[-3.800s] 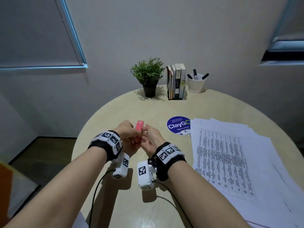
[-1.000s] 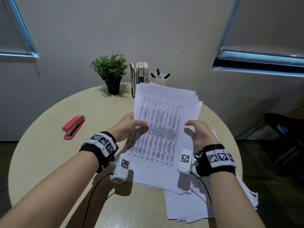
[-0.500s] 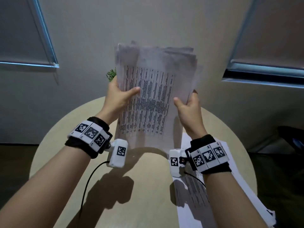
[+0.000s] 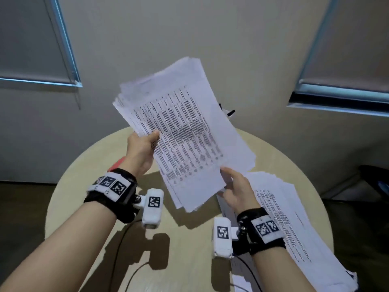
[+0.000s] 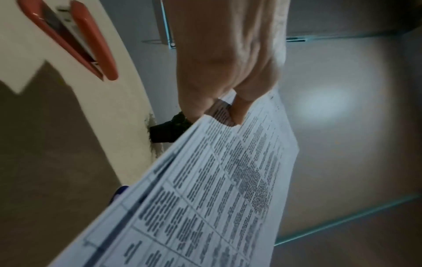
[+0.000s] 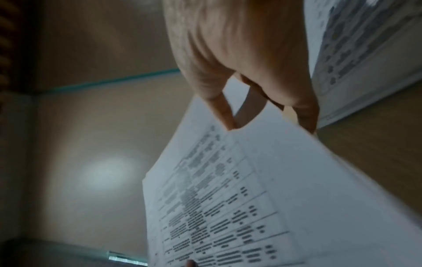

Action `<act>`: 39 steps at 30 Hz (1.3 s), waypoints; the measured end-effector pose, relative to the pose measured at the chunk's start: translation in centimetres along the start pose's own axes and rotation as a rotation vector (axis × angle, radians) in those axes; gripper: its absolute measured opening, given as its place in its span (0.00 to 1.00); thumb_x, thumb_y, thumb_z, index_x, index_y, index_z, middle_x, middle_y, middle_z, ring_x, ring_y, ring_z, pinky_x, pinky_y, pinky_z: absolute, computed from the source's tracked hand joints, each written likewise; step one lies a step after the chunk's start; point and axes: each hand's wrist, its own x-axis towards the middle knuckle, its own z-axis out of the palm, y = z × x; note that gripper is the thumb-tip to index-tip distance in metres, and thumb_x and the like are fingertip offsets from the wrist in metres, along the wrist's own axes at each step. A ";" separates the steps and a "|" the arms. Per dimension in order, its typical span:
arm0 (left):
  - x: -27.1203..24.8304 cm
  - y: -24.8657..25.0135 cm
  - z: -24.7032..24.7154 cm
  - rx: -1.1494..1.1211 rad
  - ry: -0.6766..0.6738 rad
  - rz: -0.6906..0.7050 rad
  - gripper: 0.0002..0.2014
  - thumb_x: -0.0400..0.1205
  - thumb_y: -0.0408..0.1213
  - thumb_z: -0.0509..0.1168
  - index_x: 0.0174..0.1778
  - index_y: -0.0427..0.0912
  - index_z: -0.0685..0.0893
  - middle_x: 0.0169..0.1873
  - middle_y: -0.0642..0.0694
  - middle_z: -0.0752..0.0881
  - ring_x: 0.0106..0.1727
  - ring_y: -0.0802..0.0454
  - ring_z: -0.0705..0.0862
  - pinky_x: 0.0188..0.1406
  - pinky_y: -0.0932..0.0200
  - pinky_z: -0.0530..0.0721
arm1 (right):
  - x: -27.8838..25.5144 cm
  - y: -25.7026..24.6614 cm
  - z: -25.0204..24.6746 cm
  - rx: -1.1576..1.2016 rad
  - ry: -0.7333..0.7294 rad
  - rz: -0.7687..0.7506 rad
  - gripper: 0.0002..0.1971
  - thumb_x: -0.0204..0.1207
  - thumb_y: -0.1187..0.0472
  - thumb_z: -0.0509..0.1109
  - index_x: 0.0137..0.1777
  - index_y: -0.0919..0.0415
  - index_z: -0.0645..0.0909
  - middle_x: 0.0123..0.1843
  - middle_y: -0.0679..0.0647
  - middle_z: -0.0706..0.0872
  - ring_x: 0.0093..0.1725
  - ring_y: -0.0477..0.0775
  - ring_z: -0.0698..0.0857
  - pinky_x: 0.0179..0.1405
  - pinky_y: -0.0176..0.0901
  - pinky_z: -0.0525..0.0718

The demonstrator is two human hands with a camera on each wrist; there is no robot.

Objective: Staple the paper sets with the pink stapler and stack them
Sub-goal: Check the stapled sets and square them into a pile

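A thick bundle of printed paper sheets hangs in the air above the round table, tilted with its top toward the left. My left hand grips its left edge, thumb on the printed face. My right hand pinches the lower right corner between thumb and fingers. The pink stapler lies shut on the table at the left; in the head view only a sliver of the stapler shows behind my left wrist.
A spread pile of more printed sheets lies on the right side of the table. A pen cup peeks out behind the held bundle. A black plant pot stands near the table's far edge. Cables trail from the wrist cameras.
The bundle, upright half a second ago, has tilted counter-clockwise. My right hand has slid down to the lower corner and my left hand now sits higher on the left edge.
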 end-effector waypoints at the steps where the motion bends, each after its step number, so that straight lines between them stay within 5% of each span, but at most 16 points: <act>1: -0.4 -0.4 -0.3 -0.029 -0.028 -0.048 0.16 0.79 0.24 0.67 0.61 0.21 0.75 0.51 0.35 0.86 0.46 0.48 0.89 0.44 0.60 0.88 | 0.1 0.2 -0.2 -0.046 -0.001 -0.006 0.16 0.76 0.72 0.70 0.64 0.73 0.79 0.57 0.68 0.86 0.50 0.62 0.86 0.53 0.56 0.88; 2: -0.8 -0.8 -0.6 -0.036 -0.063 -0.096 0.16 0.80 0.24 0.67 0.62 0.21 0.76 0.47 0.37 0.86 0.45 0.49 0.89 0.47 0.60 0.88 | 0.0 0.2 -0.4 -0.089 0.028 -0.046 0.19 0.76 0.74 0.69 0.67 0.75 0.77 0.60 0.69 0.85 0.53 0.63 0.86 0.62 0.60 0.85; 4: -1.7 -1.1 -1.9 -0.077 -0.130 -0.126 0.05 0.81 0.24 0.63 0.50 0.31 0.83 0.44 0.39 0.87 0.44 0.49 0.90 0.48 0.58 0.88 | -0.4 -0.5 -1.1 -0.119 0.108 -0.165 0.22 0.73 0.77 0.70 0.67 0.79 0.76 0.56 0.67 0.87 0.53 0.62 0.87 0.61 0.59 0.85; 7: -2.2 -0.9 -4.8 -0.016 -0.169 -0.070 0.10 0.79 0.24 0.64 0.55 0.35 0.83 0.46 0.40 0.87 0.47 0.41 0.85 0.39 0.57 0.87 | -2.1 -2.3 -2.3 -0.263 0.189 -0.404 0.06 0.74 0.75 0.69 0.49 0.68 0.83 0.41 0.56 0.87 0.39 0.55 0.84 0.35 0.38 0.84; 9: -2.7 -0.6 -6.2 0.212 -0.210 -0.037 0.14 0.79 0.25 0.66 0.60 0.35 0.82 0.50 0.40 0.88 0.48 0.40 0.85 0.41 0.54 0.86 | -3.2 -3.1 -2.7 -0.272 0.178 -0.525 0.07 0.75 0.73 0.70 0.40 0.61 0.81 0.36 0.52 0.84 0.32 0.48 0.81 0.28 0.31 0.79; 12: -3.9 -0.6 -6.8 0.430 -0.267 0.039 0.18 0.76 0.27 0.72 0.62 0.33 0.83 0.55 0.38 0.89 0.54 0.41 0.88 0.49 0.47 0.89 | -3.4 -3.3 -2.6 -0.297 0.154 -0.619 0.11 0.74 0.74 0.71 0.36 0.58 0.79 0.35 0.51 0.83 0.37 0.49 0.80 0.37 0.35 0.78; 16: -5.4 0.0 -6.5 0.366 -0.283 0.197 0.15 0.76 0.27 0.71 0.59 0.37 0.84 0.54 0.41 0.89 0.54 0.47 0.89 0.51 0.53 0.89 | -3.7 -3.3 -1.8 -0.369 0.104 -0.692 0.12 0.71 0.77 0.68 0.35 0.60 0.75 0.33 0.55 0.76 0.38 0.51 0.73 0.40 0.44 0.70; 19: -5.2 1.0 -6.8 0.312 -0.278 0.274 0.16 0.73 0.29 0.74 0.56 0.42 0.85 0.52 0.45 0.89 0.53 0.50 0.88 0.49 0.56 0.88 | -4.0 -3.8 -1.4 -0.329 0.084 -0.748 0.13 0.72 0.77 0.69 0.35 0.58 0.77 0.33 0.49 0.82 0.37 0.46 0.79 0.41 0.41 0.76; 23: -5.0 0.8 -7.7 0.304 -0.299 0.231 0.21 0.71 0.32 0.76 0.60 0.40 0.83 0.52 0.43 0.88 0.53 0.51 0.87 0.45 0.58 0.89 | -3.4 -3.1 -1.8 -0.335 0.055 -0.711 0.21 0.70 0.81 0.69 0.52 0.54 0.78 0.46 0.46 0.86 0.44 0.43 0.84 0.41 0.28 0.81; 26: -4.9 -0.4 -7.7 0.347 -0.295 0.190 0.21 0.69 0.37 0.78 0.57 0.41 0.84 0.48 0.48 0.89 0.49 0.57 0.88 0.42 0.62 0.88 | -2.3 -1.6 -2.1 -0.395 0.070 -0.583 0.21 0.73 0.78 0.68 0.63 0.58 0.74 0.55 0.53 0.85 0.53 0.51 0.83 0.46 0.34 0.81; 29: -4.7 -0.4 -6.9 0.358 -0.243 0.212 0.09 0.75 0.33 0.73 0.51 0.43 0.86 0.40 0.52 0.92 0.43 0.58 0.89 0.39 0.63 0.87 | -1.7 -1.3 -1.7 -0.427 0.108 -0.558 0.15 0.78 0.74 0.66 0.60 0.58 0.76 0.60 0.59 0.87 0.56 0.56 0.86 0.60 0.53 0.85; 31: -4.5 0.6 -6.4 0.356 -0.229 0.252 0.06 0.78 0.33 0.71 0.49 0.41 0.86 0.38 0.52 0.92 0.41 0.57 0.90 0.37 0.63 0.87 | -2.0 -2.1 -1.2 -0.429 0.111 -0.621 0.13 0.79 0.73 0.64 0.55 0.55 0.77 0.57 0.57 0.87 0.54 0.55 0.86 0.61 0.57 0.86; 36: -4.6 2.1 -6.6 0.309 -0.264 0.289 0.11 0.77 0.30 0.71 0.54 0.33 0.84 0.39 0.46 0.90 0.34 0.58 0.89 0.25 0.67 0.83 | -2.9 -3.6 -1.5 -0.366 0.023 -0.739 0.17 0.77 0.74 0.69 0.56 0.52 0.75 0.53 0.48 0.85 0.51 0.44 0.85 0.51 0.36 0.85; 39: -4.8 0.4 -7.8 0.358 -0.293 0.209 0.12 0.74 0.30 0.73 0.53 0.39 0.85 0.43 0.46 0.91 0.44 0.51 0.90 0.40 0.55 0.88 | -2.6 -2.0 -2.6 -0.447 0.040 -0.653 0.18 0.74 0.76 0.70 0.58 0.56 0.75 0.53 0.52 0.85 0.51 0.51 0.85 0.45 0.36 0.83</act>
